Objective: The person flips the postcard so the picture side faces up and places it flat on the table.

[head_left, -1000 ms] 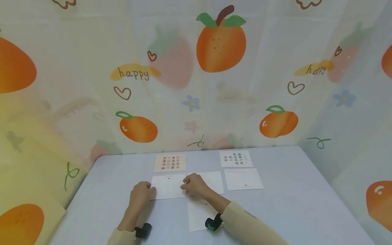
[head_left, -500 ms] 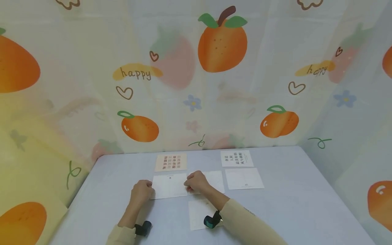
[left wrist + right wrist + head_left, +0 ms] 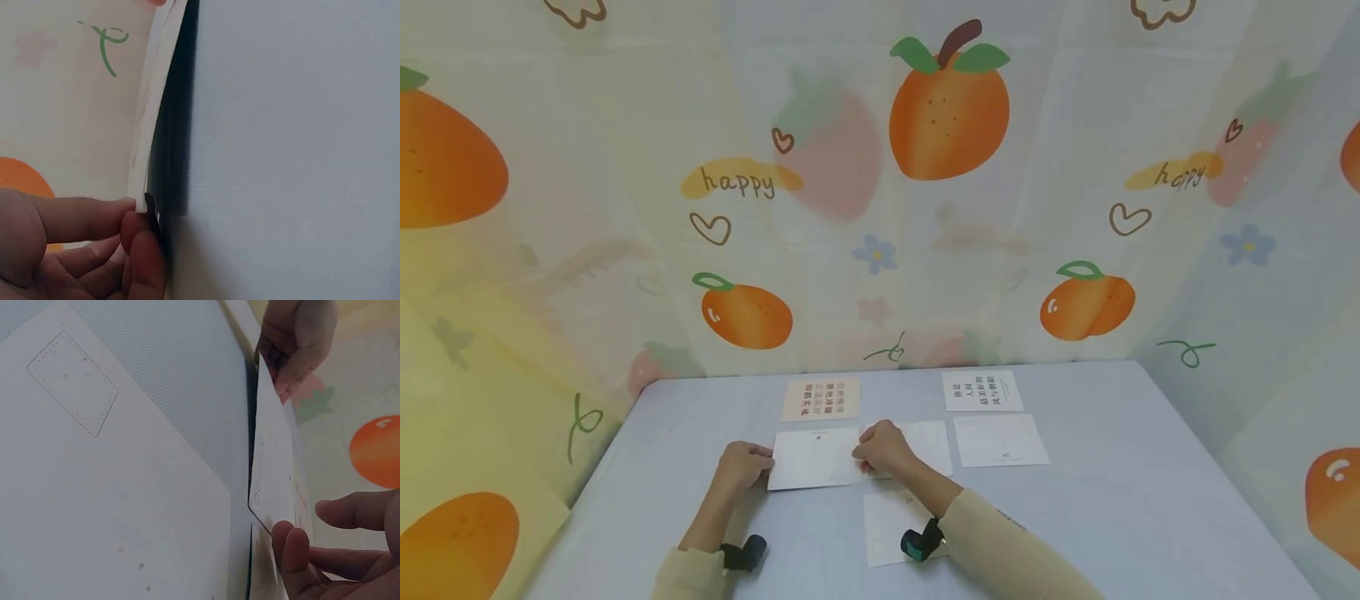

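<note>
My left hand [image 3: 741, 465] pinches the left edge of a white postcard [image 3: 815, 458] between thumb and fingers. In the left wrist view, that postcard [image 3: 153, 100] is tilted up, with a dark gap beneath it. My right hand [image 3: 883, 450] is at its right end, over the seam with a second white postcard [image 3: 934, 446]. In the right wrist view, the right hand's fingertips [image 3: 292, 540] are right at the corner of the held postcard [image 3: 272, 450], while its thumb stands apart from them.
Behind lie a beige card with printed characters [image 3: 822, 400] and a white one with characters [image 3: 982, 391]. Another white postcard [image 3: 1000, 440] is on the right. A nearer postcard [image 3: 887, 529] lies partly under the right wrist camera [image 3: 921, 540]. A fruit-print curtain [image 3: 880, 250] borders the table.
The left hand has shifted slightly left at the postcard's edge, and its thumb and fingers now show pinching it. The right hand stays at the other end. The head view has shifted slightly.
</note>
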`<state>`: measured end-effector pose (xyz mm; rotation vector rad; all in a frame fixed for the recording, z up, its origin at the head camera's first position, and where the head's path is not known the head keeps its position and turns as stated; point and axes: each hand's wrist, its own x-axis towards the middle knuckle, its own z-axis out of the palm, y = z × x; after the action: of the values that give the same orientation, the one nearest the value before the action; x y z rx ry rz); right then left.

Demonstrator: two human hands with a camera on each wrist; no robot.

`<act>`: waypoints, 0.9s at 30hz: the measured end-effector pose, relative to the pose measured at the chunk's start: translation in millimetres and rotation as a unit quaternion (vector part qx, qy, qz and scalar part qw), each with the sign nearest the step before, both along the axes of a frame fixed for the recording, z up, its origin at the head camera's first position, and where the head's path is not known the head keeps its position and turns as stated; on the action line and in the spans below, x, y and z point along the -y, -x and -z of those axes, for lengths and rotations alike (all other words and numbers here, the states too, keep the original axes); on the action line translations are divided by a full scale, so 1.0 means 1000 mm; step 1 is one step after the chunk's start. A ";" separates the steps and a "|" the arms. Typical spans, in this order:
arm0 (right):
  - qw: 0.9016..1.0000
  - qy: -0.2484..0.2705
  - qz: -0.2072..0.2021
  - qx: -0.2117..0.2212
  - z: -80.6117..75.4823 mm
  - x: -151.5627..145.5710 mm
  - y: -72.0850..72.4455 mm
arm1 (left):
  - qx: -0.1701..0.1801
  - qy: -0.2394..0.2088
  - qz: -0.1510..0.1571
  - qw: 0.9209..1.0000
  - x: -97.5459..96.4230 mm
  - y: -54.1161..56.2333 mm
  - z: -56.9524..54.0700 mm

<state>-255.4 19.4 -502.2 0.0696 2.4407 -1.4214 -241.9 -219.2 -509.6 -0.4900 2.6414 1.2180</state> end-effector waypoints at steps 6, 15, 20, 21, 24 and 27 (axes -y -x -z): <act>0.999 -0.039 -0.030 -0.010 -0.003 0.001 -0.001 | 0.008 -0.015 0.003 1.000 0.007 0.007 0.002; 0.999 -0.007 -0.035 0.009 0.000 0.001 0.000 | 0.009 -0.043 -0.004 0.999 0.010 0.006 0.003; 1.000 -0.001 -0.026 0.011 0.001 0.002 0.000 | 0.005 -0.032 -0.007 0.999 0.009 0.004 0.004; 1.000 -0.004 -0.022 0.012 0.002 0.002 0.000 | 0.004 -0.028 -0.008 1.000 0.008 0.003 0.003; 1.000 -0.013 -0.011 0.013 0.002 0.003 0.002 | 0.000 -0.014 -0.007 1.000 0.005 0.002 0.002; 1.000 -0.015 -0.005 0.010 0.002 0.003 0.004 | -0.004 -0.015 -0.009 1.000 0.005 0.001 0.002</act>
<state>-259.1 16.7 -504.1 0.0778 2.4431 -1.3743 -242.8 -224.4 -511.9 -0.5051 2.6266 1.2639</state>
